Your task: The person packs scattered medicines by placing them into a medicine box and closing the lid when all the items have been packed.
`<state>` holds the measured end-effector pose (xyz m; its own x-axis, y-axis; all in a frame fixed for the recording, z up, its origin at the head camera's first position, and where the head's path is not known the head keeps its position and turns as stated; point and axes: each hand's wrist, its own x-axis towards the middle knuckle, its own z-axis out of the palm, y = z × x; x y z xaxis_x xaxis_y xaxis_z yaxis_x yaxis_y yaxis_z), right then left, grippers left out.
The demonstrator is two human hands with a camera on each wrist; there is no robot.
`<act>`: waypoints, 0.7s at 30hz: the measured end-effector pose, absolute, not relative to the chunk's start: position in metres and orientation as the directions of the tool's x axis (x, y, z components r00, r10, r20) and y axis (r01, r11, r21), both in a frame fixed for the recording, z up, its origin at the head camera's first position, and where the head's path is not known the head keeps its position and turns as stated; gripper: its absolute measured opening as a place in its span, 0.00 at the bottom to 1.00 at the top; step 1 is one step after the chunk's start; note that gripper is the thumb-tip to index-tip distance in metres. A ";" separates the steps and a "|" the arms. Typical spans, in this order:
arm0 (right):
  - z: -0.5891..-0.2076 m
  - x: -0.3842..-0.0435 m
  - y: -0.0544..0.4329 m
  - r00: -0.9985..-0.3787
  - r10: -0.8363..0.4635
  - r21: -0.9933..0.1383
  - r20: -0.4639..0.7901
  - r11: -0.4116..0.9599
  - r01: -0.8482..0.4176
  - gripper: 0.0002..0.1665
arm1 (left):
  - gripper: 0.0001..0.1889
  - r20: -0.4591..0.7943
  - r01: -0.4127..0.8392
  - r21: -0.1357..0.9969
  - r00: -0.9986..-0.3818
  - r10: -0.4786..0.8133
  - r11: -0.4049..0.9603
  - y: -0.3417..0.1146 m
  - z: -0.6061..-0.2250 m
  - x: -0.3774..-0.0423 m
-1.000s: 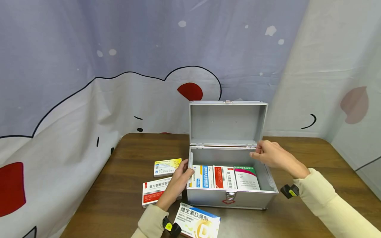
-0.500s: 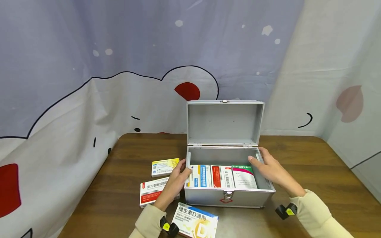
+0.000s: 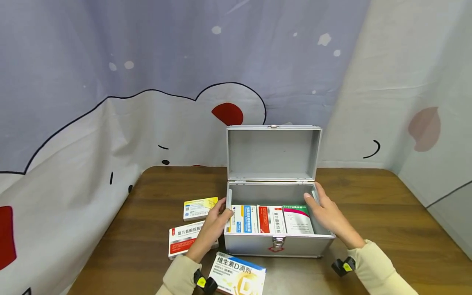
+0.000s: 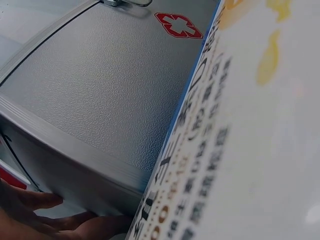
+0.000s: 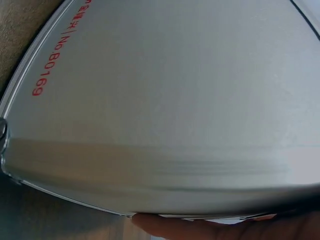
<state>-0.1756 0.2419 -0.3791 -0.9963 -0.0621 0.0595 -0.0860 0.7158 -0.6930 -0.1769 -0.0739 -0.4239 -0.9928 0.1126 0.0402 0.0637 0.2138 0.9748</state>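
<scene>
A silver metal medicine case (image 3: 250, 246) stands on the table with its lid (image 3: 273, 153) raised. My left hand (image 3: 212, 225) grips its left side, thumb over the rim and fingers along the outer wall. On the opposite side my right hand (image 3: 332, 215) holds the right wall, thumb inside the rim, fingers outside. Three medicine boxes stand in a row inside: a white-and-blue box (image 3: 244, 219), a red-and-white box (image 3: 272, 220) and a green-topped white box (image 3: 298, 221). Bare grey interior shows behind them. The left wrist view shows the red cross emblem (image 4: 178, 25) on the case front.
A vitamin D box (image 3: 237, 272) lies in front of the case, below the left wrist. Left of the case lie a red-and-white box (image 3: 184, 237), partly behind the left forearm, and a small yellow-and-white box (image 3: 199, 209). A printed curtain (image 3: 166, 123) hangs behind the table.
My right hand has come down from over the case's back right corner and taken hold of the right wall. The left hand stays at the left side. The head view has shifted slightly.
</scene>
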 end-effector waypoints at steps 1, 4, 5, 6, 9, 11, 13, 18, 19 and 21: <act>-0.380 -0.175 0.242 -0.996 -0.059 -0.692 0.068 0.716 -0.089 0.42 | 0.29 0.038 0.062 0.975 -0.993 0.111 0.214 -0.074 -0.425 -0.177; -0.381 -0.175 0.241 -0.991 -0.058 -0.677 0.120 0.725 -0.124 0.36 | 0.30 0.037 0.061 0.975 -0.993 0.110 0.215 -0.074 -0.426 -0.178; -0.381 -0.175 0.241 -0.988 -0.059 -0.670 0.140 0.729 -0.138 0.35 | 0.30 0.035 0.058 0.976 -0.993 0.112 0.211 -0.073 -0.426 -0.178; -0.381 -0.175 0.242 -0.986 -0.061 -0.663 0.158 0.733 -0.151 0.33 | 0.30 0.029 0.053 0.976 -0.993 0.114 0.210 -0.073 -0.426 -0.177; -0.382 -0.175 0.240 -0.979 -0.065 -0.646 0.194 0.742 -0.177 0.31 | 0.31 0.009 0.038 0.973 -0.992 0.127 0.229 -0.075 -0.425 -0.176; -0.383 -0.175 0.240 -0.978 -0.062 -0.639 0.198 0.748 -0.177 0.30 | 0.33 -0.022 0.013 0.972 -0.989 0.144 0.235 -0.077 -0.425 -0.173; -0.383 -0.176 0.240 -0.978 -0.061 -0.637 0.198 0.750 -0.176 0.30 | 0.36 -0.044 0.000 0.969 -0.984 0.174 0.248 -0.083 -0.424 -0.170; -0.382 -0.178 0.240 -0.978 -0.059 -0.620 0.198 0.765 -0.172 0.31 | 0.34 -0.046 0.061 0.955 -0.937 0.345 0.292 -0.104 -0.419 -0.154; -0.382 -0.178 0.239 -0.979 -0.058 -0.616 0.197 0.769 -0.169 0.31 | 0.33 -0.033 0.104 0.939 -0.921 0.388 0.328 -0.109 -0.418 -0.150; -0.382 -0.178 0.239 -0.980 -0.054 -0.612 0.194 0.774 -0.164 0.30 | 0.30 -0.016 0.203 0.885 -0.886 0.463 0.420 -0.117 -0.415 -0.140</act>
<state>-0.1783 0.2390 -0.3816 -0.9795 -0.0540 0.1941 -0.1639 0.7739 -0.6118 -0.1403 -0.1174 -0.4153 -0.8863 0.4627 -0.0165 0.2027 0.4198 0.8847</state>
